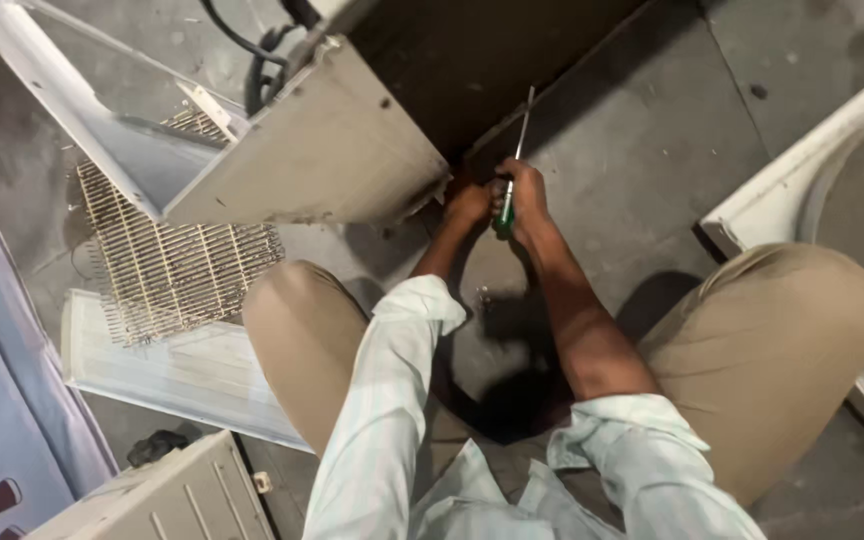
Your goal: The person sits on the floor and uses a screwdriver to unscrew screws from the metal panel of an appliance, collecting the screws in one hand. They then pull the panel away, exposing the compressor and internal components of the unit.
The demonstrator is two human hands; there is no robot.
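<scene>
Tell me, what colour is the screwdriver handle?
Green; the screwdriver sits in the right hand, seen in the head view.

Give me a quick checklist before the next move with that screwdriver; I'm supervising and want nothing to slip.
1. Grip on tool: right hand is closed around the green handle of the screwdriver: ok.
2. Shaft free: the shaft points up and away over the floor, touching nothing visible: ok.
3. Left hand placement: at the lower corner of the tilted metal casing; whether it grips cannot tell.
4. Casing support: it leans at an angle, its rest point is hidden: cannot tell.
5. Floor around the knees: a wire grille and a white panel lie close by: not ok.
</scene>
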